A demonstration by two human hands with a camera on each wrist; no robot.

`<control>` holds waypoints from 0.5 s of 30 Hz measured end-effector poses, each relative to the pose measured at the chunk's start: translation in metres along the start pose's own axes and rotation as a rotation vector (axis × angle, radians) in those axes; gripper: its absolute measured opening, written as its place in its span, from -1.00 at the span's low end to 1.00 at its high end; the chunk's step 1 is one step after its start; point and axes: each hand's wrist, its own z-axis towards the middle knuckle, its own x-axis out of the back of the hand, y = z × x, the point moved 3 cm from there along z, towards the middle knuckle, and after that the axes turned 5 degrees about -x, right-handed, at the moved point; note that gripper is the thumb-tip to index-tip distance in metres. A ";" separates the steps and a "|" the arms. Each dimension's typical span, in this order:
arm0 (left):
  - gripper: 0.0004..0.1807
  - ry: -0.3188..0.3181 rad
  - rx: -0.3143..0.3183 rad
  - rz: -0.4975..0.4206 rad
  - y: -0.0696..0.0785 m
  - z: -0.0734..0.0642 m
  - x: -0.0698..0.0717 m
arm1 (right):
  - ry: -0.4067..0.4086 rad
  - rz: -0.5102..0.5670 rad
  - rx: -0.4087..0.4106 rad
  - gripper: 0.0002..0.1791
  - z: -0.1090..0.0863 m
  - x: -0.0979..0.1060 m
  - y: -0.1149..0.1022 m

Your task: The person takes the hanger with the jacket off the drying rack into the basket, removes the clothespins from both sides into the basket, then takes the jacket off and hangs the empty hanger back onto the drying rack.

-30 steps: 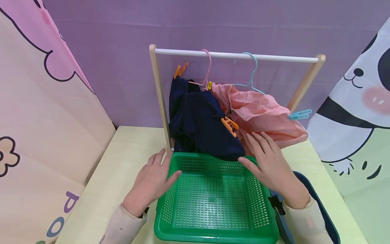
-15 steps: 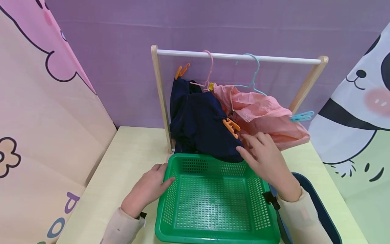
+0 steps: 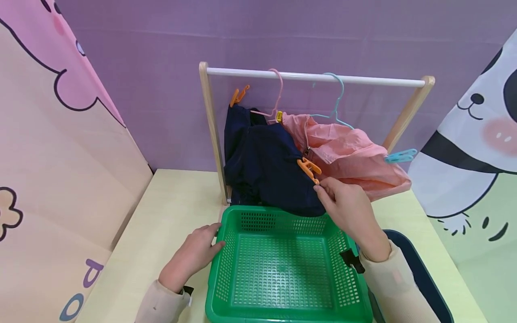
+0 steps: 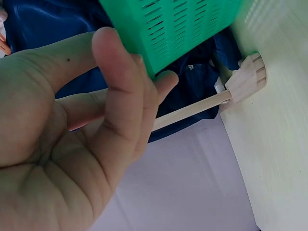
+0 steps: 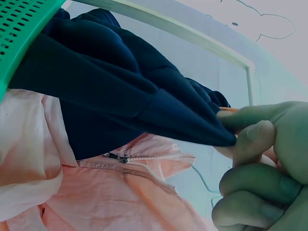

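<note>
In the head view my right hand [image 3: 352, 211] is at the lower right edge of a navy garment [image 3: 262, 166]. Its thumb and index finger pinch the free end of an orange clothespin [image 3: 308, 168] clipped to that garment. The right wrist view has a sliver of the clothespin [image 5: 228, 109] behind the fingers, beside the narrow navy fabric edge [image 5: 192, 127]. My left hand [image 3: 194, 255] rests with loosely bent fingers at the left rim of a green basket [image 3: 215, 278]. Close up in the left wrist view, its fingertips lie against the basket wall [image 4: 168, 33].
A wooden rack with a white bar [image 3: 371, 80] carries a pink hanger [image 3: 278, 94] and a light blue hanger [image 3: 336, 101]. A pink garment [image 3: 347, 157] hangs with a blue clothespin [image 3: 400, 156]. Another orange clothespin [image 3: 240, 95] sits upper left. A dark blue bin [image 3: 420, 273] stands right.
My right hand has drawn its spread fingers together and moved left onto the orange clothespin. My left hand has slid down and back along the basket's left rim.
</note>
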 end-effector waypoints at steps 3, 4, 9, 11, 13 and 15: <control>-0.44 -0.011 0.009 0.000 -0.001 -0.001 0.000 | 0.019 -0.010 0.003 -0.90 0.000 -0.002 0.000; -0.44 -0.012 0.010 -0.001 -0.001 -0.001 0.000 | 0.031 -0.012 0.006 -0.91 0.000 -0.002 0.000; -0.44 -0.005 0.012 -0.004 -0.001 -0.001 -0.001 | 0.114 -0.014 0.035 -0.92 -0.001 -0.004 0.001; -0.44 -0.004 0.013 -0.011 -0.001 -0.001 0.000 | 0.153 -0.015 0.051 -0.92 -0.001 -0.003 0.002; -0.44 -0.002 0.013 -0.017 -0.001 -0.001 0.000 | 0.191 -0.020 0.065 -0.91 -0.001 -0.003 0.003; -0.44 0.005 0.012 -0.021 -0.001 -0.001 0.001 | 0.224 -0.024 0.082 -0.90 -0.001 -0.001 0.004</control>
